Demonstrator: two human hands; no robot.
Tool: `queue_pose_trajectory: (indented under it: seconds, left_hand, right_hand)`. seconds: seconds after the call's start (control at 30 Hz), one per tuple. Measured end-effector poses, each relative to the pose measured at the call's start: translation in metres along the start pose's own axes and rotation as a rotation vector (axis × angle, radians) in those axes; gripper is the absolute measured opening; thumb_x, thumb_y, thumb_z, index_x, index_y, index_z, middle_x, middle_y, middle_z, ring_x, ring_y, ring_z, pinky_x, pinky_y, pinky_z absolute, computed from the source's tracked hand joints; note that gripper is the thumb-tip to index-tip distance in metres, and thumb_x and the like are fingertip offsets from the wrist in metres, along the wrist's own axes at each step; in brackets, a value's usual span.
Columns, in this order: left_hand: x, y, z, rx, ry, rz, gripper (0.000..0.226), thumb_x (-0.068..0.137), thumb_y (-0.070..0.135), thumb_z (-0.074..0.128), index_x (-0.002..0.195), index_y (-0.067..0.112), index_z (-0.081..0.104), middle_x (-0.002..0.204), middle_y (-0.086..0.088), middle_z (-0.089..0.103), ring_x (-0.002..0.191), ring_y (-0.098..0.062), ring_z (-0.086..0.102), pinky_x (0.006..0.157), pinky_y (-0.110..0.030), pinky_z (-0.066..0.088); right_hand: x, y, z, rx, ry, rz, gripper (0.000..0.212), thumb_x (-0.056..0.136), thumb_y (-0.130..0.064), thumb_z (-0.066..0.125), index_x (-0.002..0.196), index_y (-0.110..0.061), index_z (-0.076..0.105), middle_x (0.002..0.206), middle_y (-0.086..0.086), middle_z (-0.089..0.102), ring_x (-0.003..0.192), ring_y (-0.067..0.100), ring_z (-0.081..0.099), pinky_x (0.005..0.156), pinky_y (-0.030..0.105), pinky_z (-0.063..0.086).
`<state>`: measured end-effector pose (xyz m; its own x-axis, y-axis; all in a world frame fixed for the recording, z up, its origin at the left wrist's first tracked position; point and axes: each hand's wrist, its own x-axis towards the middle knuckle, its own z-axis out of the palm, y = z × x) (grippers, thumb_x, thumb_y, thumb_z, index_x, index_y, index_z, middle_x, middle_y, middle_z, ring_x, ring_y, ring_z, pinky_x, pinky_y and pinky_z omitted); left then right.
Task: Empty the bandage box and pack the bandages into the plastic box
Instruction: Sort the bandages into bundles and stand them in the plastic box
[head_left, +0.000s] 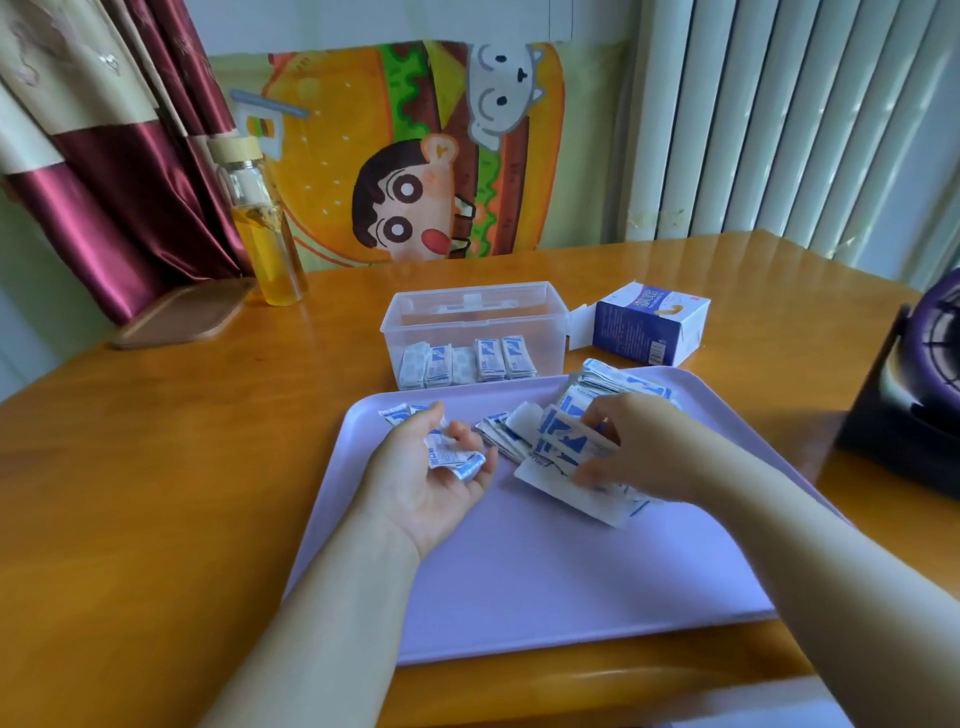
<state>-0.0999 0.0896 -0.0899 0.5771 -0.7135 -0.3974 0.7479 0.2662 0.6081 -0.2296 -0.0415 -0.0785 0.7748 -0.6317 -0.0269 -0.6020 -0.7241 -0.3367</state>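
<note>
Low in the centre of the frame, the left hand (431, 478) lies palm up over the lilac tray (545, 582). Its fingers are half curled round a small bundle of bandages (454, 456), white wrappers with blue print. To its right, the right hand (641, 447) reaches down, palm down, into the loose pile of bandages (566, 447) on the tray's upper right part. Thumb and fingers are closed on some of them, but the fingertips are blurred and how many they grip cannot be told. The hand hides the middle of the pile.

Above the tray, on the wooden table (156, 467), stands the clear plastic box (470, 312), lidless, with packed bandages (467, 364) upright in a row along its front wall. Just to its right lies the blue-and-white bandage box (641, 327), on its side with a flap open toward the plastic box. Its inside is not visible and its print is too small to read.

A glass bottle (265, 234) of yellow liquid stands at upper left. A dark device (909, 384) is cut off by the right edge.
</note>
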Motion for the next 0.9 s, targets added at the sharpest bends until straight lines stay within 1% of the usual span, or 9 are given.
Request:
queue_pose_trajectory:
  seconds: [0.1,0.2,0.3,0.4,0.47,0.57,0.7,0.77,0.9]
  left_hand:
    - [0.0,0.0,0.001,-0.068,-0.011,0.021,0.005,0.097,0.015,0.048,0.095,0.011,0.05,0.065,-0.004,0.047,0.05,-0.01,0.047,0.056,-0.027,0.053]
    - [-0.002,-0.001,0.001,-0.043,-0.028,0.018,0.019,0.098,0.011,0.045,0.11,0.016,0.057,0.071,-0.004,0.051,0.055,-0.008,0.046,0.058,-0.027,0.052]
    - [-0.002,-0.002,0.0,0.035,-0.045,-0.003,0.031,0.097,0.007,0.041,0.121,0.018,0.058,0.071,-0.001,0.052,0.051,-0.006,0.038,0.06,-0.024,0.043]
    - [-0.001,-0.003,0.0,0.094,-0.079,-0.027,0.031,0.091,0.012,0.054,0.122,0.016,0.058,0.066,0.002,0.051,0.041,-0.004,0.032,0.044,-0.016,0.034]
    - [-0.004,-0.004,0.002,0.155,-0.145,-0.019,0.037,0.078,0.018,0.066,0.114,0.016,0.058,0.067,0.004,0.052,0.04,-0.004,0.03,0.04,-0.013,0.029]
    - [-0.013,-0.006,0.007,0.239,-0.289,0.033,0.036,0.068,0.024,0.068,0.102,0.013,0.063,0.073,0.004,0.056,0.041,-0.003,0.035,0.041,-0.012,0.03]
    - [-0.017,-0.01,0.008,0.442,-0.283,0.218,0.017,0.074,0.016,0.066,0.09,0.014,0.069,0.062,0.003,0.061,0.046,-0.003,0.046,0.044,-0.012,0.035]
    - [-0.013,-0.011,0.006,0.48,-0.236,0.304,0.011,0.081,0.008,0.064,0.087,0.015,0.07,0.072,0.001,0.067,0.045,-0.002,0.045,0.043,-0.013,0.033]
    - [-0.007,-0.01,0.0,0.526,-0.177,0.414,0.013,0.078,0.011,0.07,0.074,0.022,0.076,0.081,-0.002,0.068,0.052,-0.006,0.037,0.043,-0.014,0.03]
  right_hand:
    - [-0.001,0.002,-0.004,0.095,0.01,0.018,0.022,0.079,-0.029,0.071,0.068,-0.026,0.052,0.069,-0.005,0.056,0.064,0.013,0.051,0.055,0.025,0.042]
    - [-0.005,0.008,-0.008,0.113,0.026,0.021,0.026,0.086,-0.028,0.064,0.062,-0.022,0.055,0.064,0.0,0.057,0.055,0.013,0.046,0.048,0.02,0.035]
    - [-0.009,0.012,-0.012,0.253,0.079,0.051,0.029,0.089,-0.026,0.062,0.059,-0.022,0.061,0.056,-0.006,0.057,0.049,0.007,0.045,0.042,0.012,0.033]
    - [-0.015,0.008,-0.014,0.678,0.075,0.043,0.024,0.092,-0.027,0.057,0.076,-0.016,0.071,0.063,-0.006,0.07,0.05,0.006,0.048,0.049,0.011,0.039]
    - [-0.02,0.0,-0.011,0.964,-0.055,0.002,0.027,0.094,-0.03,0.051,0.085,-0.014,0.07,0.073,-0.001,0.072,0.06,0.011,0.049,0.054,0.018,0.039]
    - [-0.025,-0.017,-0.002,1.328,-0.252,0.041,0.027,0.091,-0.026,0.051,0.09,-0.005,0.068,0.078,0.011,0.064,0.06,0.016,0.048,0.046,0.019,0.038]
    - [-0.026,-0.029,0.01,1.28,-0.301,0.007,0.025,0.091,-0.027,0.053,0.085,-0.007,0.068,0.067,0.007,0.056,0.055,0.013,0.045,0.051,0.02,0.037]
    - [-0.024,-0.031,0.012,1.142,-0.184,-0.033,0.024,0.09,-0.03,0.057,0.089,-0.008,0.067,0.072,0.008,0.059,0.059,0.013,0.046,0.055,0.022,0.037]
    - [-0.018,-0.032,0.018,1.09,0.067,-0.011,0.021,0.085,-0.027,0.065,0.071,-0.011,0.06,0.065,0.01,0.064,0.056,0.012,0.05,0.057,0.023,0.041]
